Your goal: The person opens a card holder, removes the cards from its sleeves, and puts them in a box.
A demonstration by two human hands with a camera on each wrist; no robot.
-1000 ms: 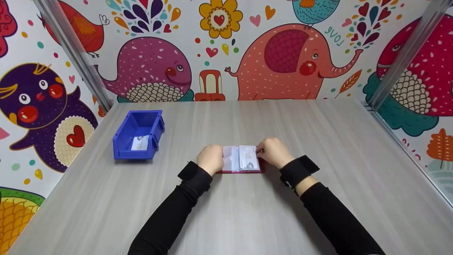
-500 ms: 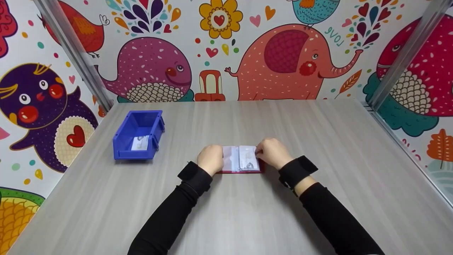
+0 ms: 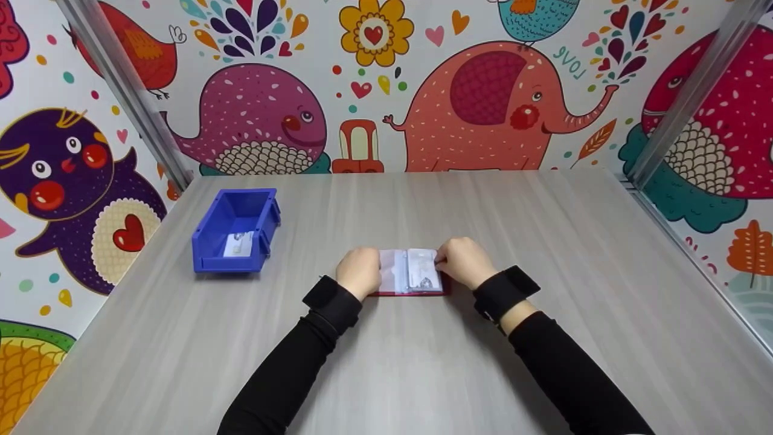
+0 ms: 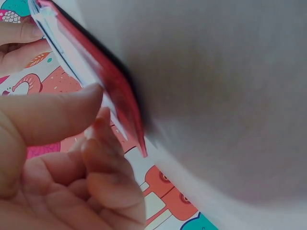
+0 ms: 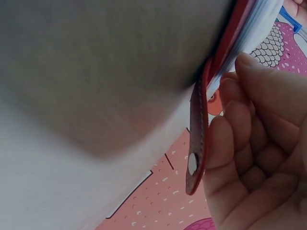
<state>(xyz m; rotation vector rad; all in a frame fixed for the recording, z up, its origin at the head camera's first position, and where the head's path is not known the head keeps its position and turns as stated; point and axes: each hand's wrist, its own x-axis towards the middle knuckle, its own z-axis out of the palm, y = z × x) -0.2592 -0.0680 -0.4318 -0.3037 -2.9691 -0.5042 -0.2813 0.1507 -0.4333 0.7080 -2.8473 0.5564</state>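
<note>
A red card holder point(image 3: 412, 294) with clear plastic sleeves lies spread flat on the table. A white printed card point(image 3: 424, 269) shows in its right half. My left hand point(image 3: 360, 272) holds the left edge, its thumb on the inner sleeve and its fingers curled, as the left wrist view shows. At the right edge, my right hand point(image 3: 468, 262) pinches the sleeve edges between thumb and forefinger. The holder's strap point(image 5: 197, 139) with a metal snap sticks out beside the curled fingers in the right wrist view. The exact grip under both hands is partly hidden.
A blue plastic bin point(image 3: 232, 264) stands at the back left of the grey wood-grain table point(image 3: 386, 374). In it lies a white card point(image 3: 238, 244). Printed cartoon walls enclose the table's back and sides, with metal posts at the corners.
My right hand has shifted very slightly to the left along the card holder's right edge. The left hand, the holder and the bin stay in place.
</note>
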